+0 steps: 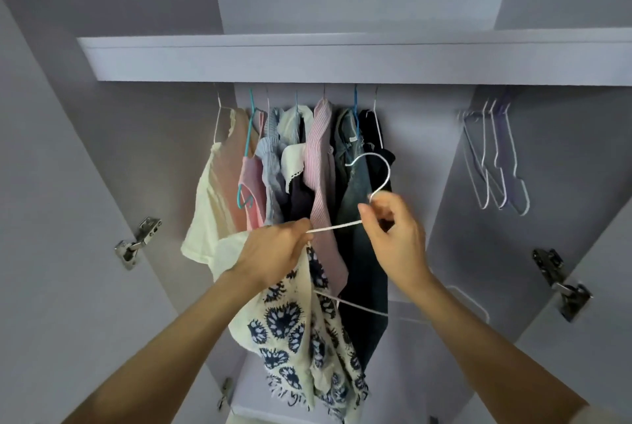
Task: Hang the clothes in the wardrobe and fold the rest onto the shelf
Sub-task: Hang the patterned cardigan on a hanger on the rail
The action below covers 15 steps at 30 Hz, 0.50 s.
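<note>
A white wire hanger (376, 167) is held up in front of the hanging clothes, its hook pointing left. My right hand (393, 235) pinches the hanger at the base of the hook. My left hand (273, 252) grips the hanger's left arm together with a cream garment with dark blue flower prints (290, 331), which droops down from it. The hanger's lower bar (355, 305) shows below the hands. Behind them, several garments hang in a row under the shelf, among them a pink striped shirt (319, 163) and dark jeans (355, 218).
A white shelf board (342, 57) runs across above the clothes. A few bare white hangers (496, 163) hang at the right. Open wardrobe doors with metal hinges (136, 242) (561, 283) stand on both sides. A lower shelf (249, 386) lies beneath the garment.
</note>
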Available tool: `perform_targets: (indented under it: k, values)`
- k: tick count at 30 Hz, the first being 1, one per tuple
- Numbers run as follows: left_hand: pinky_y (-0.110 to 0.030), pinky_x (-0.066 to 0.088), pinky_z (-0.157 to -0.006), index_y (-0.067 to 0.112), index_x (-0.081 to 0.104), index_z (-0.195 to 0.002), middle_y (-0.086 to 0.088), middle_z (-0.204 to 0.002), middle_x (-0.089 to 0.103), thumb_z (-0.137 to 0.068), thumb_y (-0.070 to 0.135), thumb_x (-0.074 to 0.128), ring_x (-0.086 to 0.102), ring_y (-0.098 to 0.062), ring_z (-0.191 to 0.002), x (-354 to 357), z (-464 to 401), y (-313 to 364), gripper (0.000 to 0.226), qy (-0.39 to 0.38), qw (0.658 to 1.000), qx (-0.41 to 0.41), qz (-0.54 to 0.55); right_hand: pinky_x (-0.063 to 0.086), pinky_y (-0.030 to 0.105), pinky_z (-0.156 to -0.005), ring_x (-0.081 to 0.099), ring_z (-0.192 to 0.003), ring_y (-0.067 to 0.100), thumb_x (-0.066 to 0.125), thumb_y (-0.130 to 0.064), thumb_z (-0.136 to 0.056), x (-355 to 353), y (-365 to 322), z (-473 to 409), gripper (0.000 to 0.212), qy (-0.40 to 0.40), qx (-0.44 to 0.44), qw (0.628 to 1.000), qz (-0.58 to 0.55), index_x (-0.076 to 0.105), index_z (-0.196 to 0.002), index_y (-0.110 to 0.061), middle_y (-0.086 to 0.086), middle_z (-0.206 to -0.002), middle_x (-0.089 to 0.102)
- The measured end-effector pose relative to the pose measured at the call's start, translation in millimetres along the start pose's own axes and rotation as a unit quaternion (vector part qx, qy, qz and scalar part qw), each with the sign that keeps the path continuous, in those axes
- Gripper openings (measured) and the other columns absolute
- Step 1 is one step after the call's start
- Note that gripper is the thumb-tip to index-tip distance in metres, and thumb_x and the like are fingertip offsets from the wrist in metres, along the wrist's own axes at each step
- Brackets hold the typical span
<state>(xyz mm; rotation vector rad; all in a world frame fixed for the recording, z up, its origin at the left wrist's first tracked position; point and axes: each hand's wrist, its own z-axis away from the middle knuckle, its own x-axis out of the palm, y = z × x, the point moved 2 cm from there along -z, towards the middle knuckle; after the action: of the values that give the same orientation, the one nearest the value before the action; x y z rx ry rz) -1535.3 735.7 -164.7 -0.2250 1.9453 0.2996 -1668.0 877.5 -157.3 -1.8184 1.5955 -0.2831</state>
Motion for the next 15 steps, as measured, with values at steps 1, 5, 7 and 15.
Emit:
perform_targets:
  k: [1, 5, 7, 15]
  values:
    - [-0.034, 0.039, -0.057, 0.013, 0.05, -0.101, -0.007, -0.085, 0.063, -0.1, 0.032, 0.035, 0.061, -0.035, -0.077, 0, -2, -5, 0.024, 0.014, 0.999, -0.031, 0.021, 0.047, 0.035, -0.079, 0.058, -0.086, 0.021, 0.061, -0.022, -0.084, -2, -3, -2, 0.025, 0.016, -0.013, 1.0, -0.003, 0.062, -0.1, -0.003, 0.005, -0.09, 0.061]
    - [-0.038, 0.042, -0.064, 0.01, 0.051, -0.101, -0.015, -0.082, 0.062, -0.1, 0.026, 0.038, 0.06, -0.038, -0.08, -2, -11, -28, 0.021, 0.054, 0.981, -0.156, 0.099, 0.042, 0.03, -0.087, 0.054, -0.097, 0.023, 0.052, -0.012, -0.086, -5, -13, 9, 0.026, 0.05, -0.187, 0.98, 0.046, 0.053, -0.111, -0.007, 0.016, -0.102, 0.061]
    - [-0.035, 0.039, -0.062, 0.014, 0.052, -0.093, -0.008, -0.072, 0.056, -0.099, 0.025, 0.042, 0.058, -0.034, -0.074, -8, -13, -36, 0.016, 0.08, 0.96, -0.208, 0.17, 0.047, 0.028, -0.073, 0.058, -0.079, 0.021, 0.053, -0.006, -0.084, 2, -9, 28, 0.016, -0.051, -0.28, 0.957, 0.044, 0.06, -0.098, -0.008, 0.01, -0.085, 0.065]
    - [-0.025, 0.03, -0.053, 0.004, 0.048, -0.061, 0.005, -0.053, 0.04, -0.074, 0.011, 0.05, 0.035, -0.007, -0.051, -32, -3, -52, 0.014, 0.201, 0.809, -0.245, 0.495, 0.051, 0.038, -0.074, 0.059, -0.08, 0.019, 0.049, -0.019, -0.092, 45, 50, 50, 0.016, -0.423, 0.054, 0.901, 0.074, 0.056, -0.106, -0.022, -0.002, -0.091, 0.06]
